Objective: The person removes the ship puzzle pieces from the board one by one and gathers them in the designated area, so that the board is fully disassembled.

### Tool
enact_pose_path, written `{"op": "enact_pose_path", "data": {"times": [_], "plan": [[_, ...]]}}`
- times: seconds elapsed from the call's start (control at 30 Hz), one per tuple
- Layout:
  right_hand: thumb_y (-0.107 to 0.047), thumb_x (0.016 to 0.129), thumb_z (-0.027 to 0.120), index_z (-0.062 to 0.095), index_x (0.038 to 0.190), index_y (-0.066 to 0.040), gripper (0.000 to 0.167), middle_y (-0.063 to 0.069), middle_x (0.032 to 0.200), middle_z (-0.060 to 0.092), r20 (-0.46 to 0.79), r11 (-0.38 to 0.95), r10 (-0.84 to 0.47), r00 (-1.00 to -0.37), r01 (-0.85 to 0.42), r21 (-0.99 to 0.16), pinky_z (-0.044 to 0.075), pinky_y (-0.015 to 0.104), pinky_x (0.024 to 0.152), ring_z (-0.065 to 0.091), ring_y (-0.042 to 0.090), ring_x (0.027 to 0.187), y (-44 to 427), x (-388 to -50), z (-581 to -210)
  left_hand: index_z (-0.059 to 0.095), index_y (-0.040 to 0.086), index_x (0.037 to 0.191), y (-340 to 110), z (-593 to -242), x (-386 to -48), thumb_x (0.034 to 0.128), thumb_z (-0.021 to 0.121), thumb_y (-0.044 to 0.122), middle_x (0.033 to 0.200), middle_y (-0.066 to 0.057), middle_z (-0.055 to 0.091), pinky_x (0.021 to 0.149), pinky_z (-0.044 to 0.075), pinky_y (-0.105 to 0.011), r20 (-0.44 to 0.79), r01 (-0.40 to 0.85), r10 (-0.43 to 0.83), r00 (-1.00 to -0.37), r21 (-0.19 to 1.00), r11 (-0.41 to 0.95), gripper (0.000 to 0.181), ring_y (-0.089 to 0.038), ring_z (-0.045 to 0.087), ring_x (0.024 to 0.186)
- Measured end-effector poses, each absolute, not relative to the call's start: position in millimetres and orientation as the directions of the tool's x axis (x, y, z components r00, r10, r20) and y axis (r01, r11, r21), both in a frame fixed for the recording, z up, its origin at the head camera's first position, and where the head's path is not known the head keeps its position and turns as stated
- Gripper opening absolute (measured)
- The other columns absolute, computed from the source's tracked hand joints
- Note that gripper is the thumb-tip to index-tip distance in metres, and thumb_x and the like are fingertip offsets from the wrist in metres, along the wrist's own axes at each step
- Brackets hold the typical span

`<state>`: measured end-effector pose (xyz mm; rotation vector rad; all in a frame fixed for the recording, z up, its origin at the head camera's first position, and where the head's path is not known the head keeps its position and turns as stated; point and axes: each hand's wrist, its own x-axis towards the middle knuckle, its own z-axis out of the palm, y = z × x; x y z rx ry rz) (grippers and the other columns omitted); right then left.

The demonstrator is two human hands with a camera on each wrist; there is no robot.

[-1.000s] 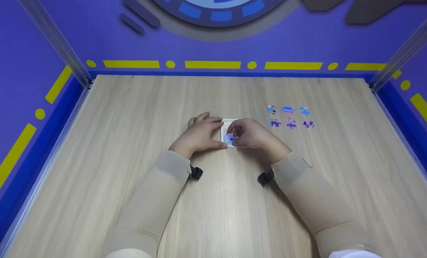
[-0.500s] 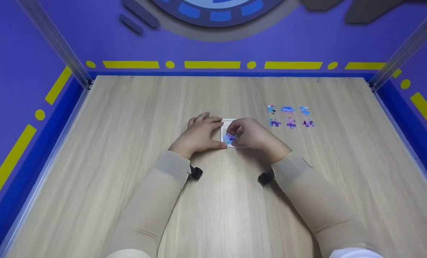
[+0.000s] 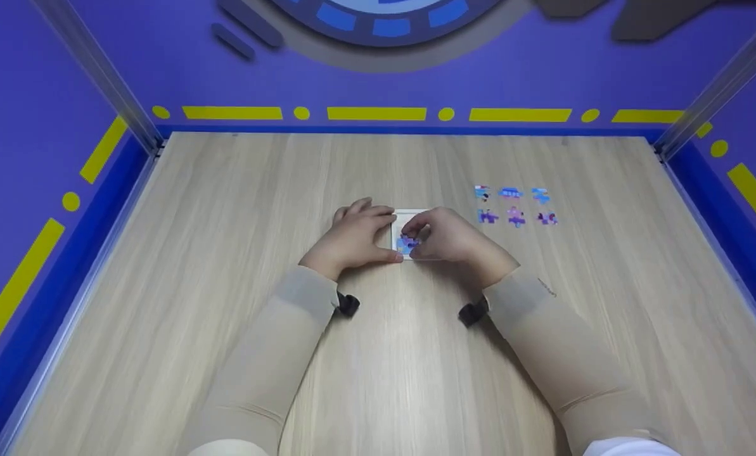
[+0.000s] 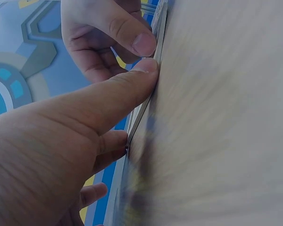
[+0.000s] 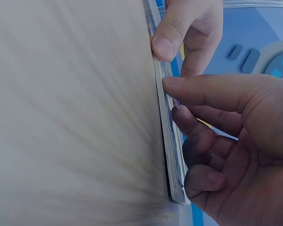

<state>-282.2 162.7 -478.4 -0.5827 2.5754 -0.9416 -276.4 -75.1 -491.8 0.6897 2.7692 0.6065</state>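
Note:
A small white puzzle tray lies on the table in front of me in the head view, with blue and purple jigsaw pieces in its near left part. My left hand holds the tray at its left side, thumb at the near edge and fingertips by the upper left. My right hand is over the tray's right half and hides it. Its thumb and index finger pinch a jigsaw piece, mostly covered by the fingers. In the left wrist view the tips of both thumbs are close together along the tray's edge.
Several loose jigsaw pieces lie in two rows on the wooden table, right of and beyond the tray. Blue-purple panels with yellow marks enclose the table's back and sides.
Both hands stay at the tray almost unmoved. The right fingers shift only very slightly at the pieces in its near left part. The loose pieces lie as before.

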Motion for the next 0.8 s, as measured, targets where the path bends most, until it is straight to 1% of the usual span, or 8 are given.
{"op": "enact_pose_path", "data": {"times": [0.1, 0.2, 0.3, 0.37, 0.5, 0.67, 0.8], "plan": [[-0.004, 0.085, 0.085, 0.084, 0.127, -0.004, 0.042, 0.011, 0.120, 0.083, -0.168, 0.693, -0.491, -0.855, -0.267, -0.669, 0.058, 0.040, 0.093, 0.070, 0.024, 0.103, 163, -284, -479, 0.056, 0.016, 0.169, -76, -491, -276, 0.0936, 0.086, 0.065, 0.181, 0.002, 0.046, 0.141, 0.015, -0.066, -0.117, 0.392, 0.484, -0.867, 0.438, 0.809, 0.094, -0.037, 0.019, 0.178], [-0.006, 0.085, 0.085, 0.084, 0.127, -0.004, 0.041, 0.012, 0.119, 0.083, -0.163, 0.681, -0.501, -0.850, -0.271, -0.681, 0.058, 0.036, 0.089, 0.071, 0.023, 0.102, 165, -286, -479, 0.053, 0.018, 0.171, -76, -491, -276, 0.0943, 0.085, 0.066, 0.182, 0.003, 0.044, 0.141, 0.014, -0.066, -0.127, 0.384, 0.479, -0.869, 0.438, 0.813, 0.096, -0.036, 0.017, 0.179], [-0.009, 0.088, 0.087, 0.083, 0.129, -0.005, 0.041, 0.012, 0.120, 0.082, -0.158, 0.674, -0.493, -0.856, -0.260, -0.692, 0.055, 0.032, 0.085, 0.069, 0.023, 0.100, 169, -289, -477, 0.051, 0.019, 0.172, -75, -491, -275, 0.0948, 0.084, 0.066, 0.183, 0.004, 0.042, 0.142, 0.013, -0.065, -0.136, 0.377, 0.474, -0.870, 0.437, 0.817, 0.097, -0.035, 0.016, 0.179], [-0.012, 0.089, 0.088, 0.083, 0.130, -0.007, 0.042, 0.012, 0.123, 0.081, -0.161, 0.671, -0.477, -0.864, -0.240, -0.701, 0.052, 0.032, 0.084, 0.065, 0.023, 0.100, 172, -290, -475, 0.050, 0.020, 0.173, -75, -491, -275, 0.0950, 0.084, 0.066, 0.184, 0.005, 0.041, 0.142, 0.012, -0.065, -0.139, 0.369, 0.468, -0.873, 0.440, 0.819, 0.097, -0.035, 0.015, 0.179], [-0.017, 0.093, 0.089, 0.082, 0.134, -0.011, 0.041, 0.010, 0.128, 0.078, -0.180, 0.669, -0.459, -0.870, -0.205, -0.714, 0.051, 0.035, 0.086, 0.060, 0.025, 0.103, 179, -292, -468, 0.050, 0.019, 0.172, -74, -491, -275, 0.0953, 0.085, 0.065, 0.184, 0.004, 0.041, 0.142, 0.012, -0.066, -0.139, 0.365, 0.466, -0.874, 0.447, 0.817, 0.096, -0.035, 0.015, 0.179], [-0.020, 0.095, 0.088, 0.081, 0.137, -0.012, 0.043, 0.010, 0.132, 0.078, -0.202, 0.690, -0.455, -0.867, -0.200, -0.696, 0.052, 0.036, 0.091, 0.061, 0.028, 0.110, 195, -291, -459, 0.050, 0.019, 0.172, -73, -492, -275, 0.0962, 0.084, 0.064, 0.184, 0.003, 0.041, 0.142, 0.013, -0.066, -0.138, 0.371, 0.473, -0.870, 0.448, 0.813, 0.095, -0.036, 0.015, 0.179], [-0.020, 0.096, 0.088, 0.080, 0.139, -0.013, 0.045, 0.010, 0.132, 0.078, -0.209, 0.720, -0.429, -0.879, -0.193, -0.667, 0.053, 0.037, 0.090, 0.062, 0.029, 0.110, 212, -291, -451, 0.052, 0.020, 0.172, -73, -494, -275, 0.0956, 0.084, 0.065, 0.183, 0.004, 0.042, 0.142, 0.014, -0.065, -0.135, 0.370, 0.466, -0.875, 0.436, 0.820, 0.094, -0.036, 0.016, 0.179]]}}
